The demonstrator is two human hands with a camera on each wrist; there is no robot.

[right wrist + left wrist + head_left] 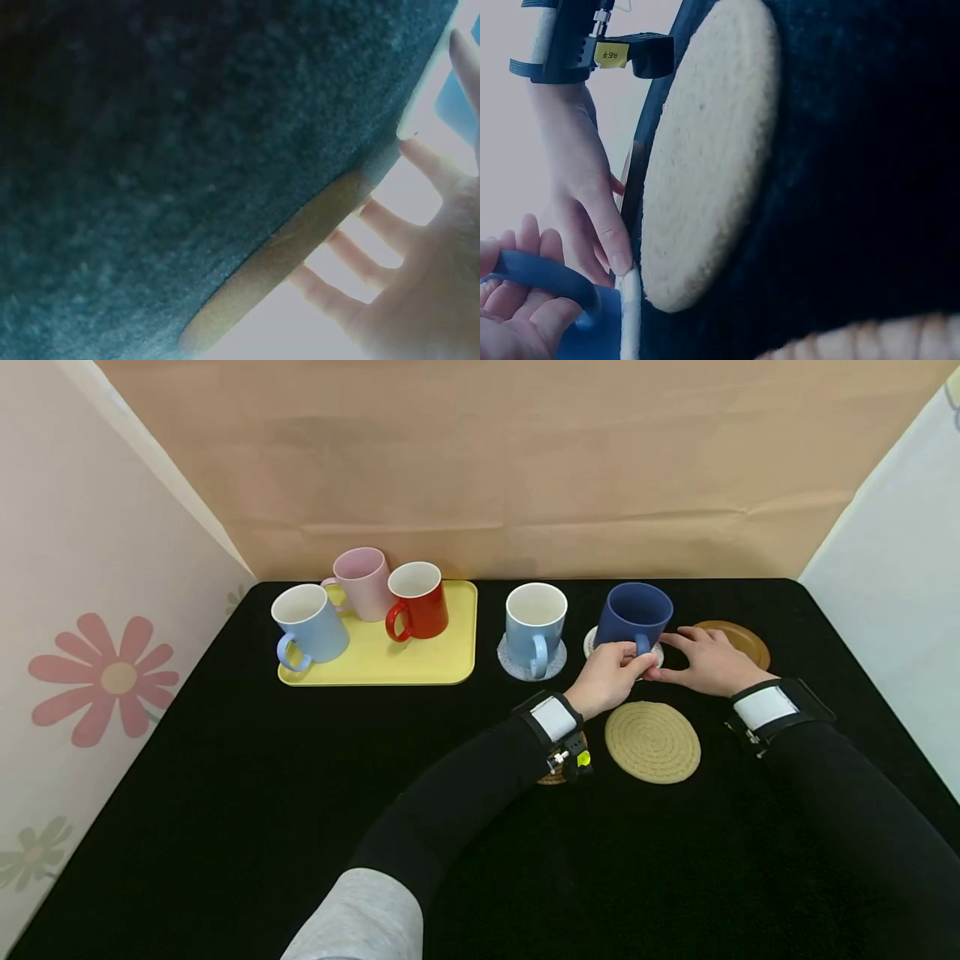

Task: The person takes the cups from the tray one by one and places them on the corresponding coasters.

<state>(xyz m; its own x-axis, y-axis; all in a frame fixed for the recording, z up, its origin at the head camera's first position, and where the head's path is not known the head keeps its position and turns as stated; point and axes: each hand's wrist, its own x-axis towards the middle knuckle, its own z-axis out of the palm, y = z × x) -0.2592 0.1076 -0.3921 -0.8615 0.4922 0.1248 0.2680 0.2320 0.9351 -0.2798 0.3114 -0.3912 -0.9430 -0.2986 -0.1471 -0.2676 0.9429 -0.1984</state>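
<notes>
A dark blue mug [626, 618] stands over a white coaster [590, 643] at the right of the table. My left hand [606, 683] holds the mug's handle [544, 271], fingers curled round it in the left wrist view. Beside the mug, my right hand [708, 662] has its fingers spread, with thumb and forefinger touching the edge of the white coaster. The other right fingers lie over a brown round coaster [262, 270]. Just left, a light blue mug [534, 622] sits on a pale blue coaster [513, 667].
A yellow tray [382, 671] at the left carries a pink mug [365, 585], a red mug [426, 610] and another light blue mug [322, 631]. Nearer me lies a round woven straw mat [652, 742]. A brown woven coaster [553, 775] is partly hidden under my left wrist.
</notes>
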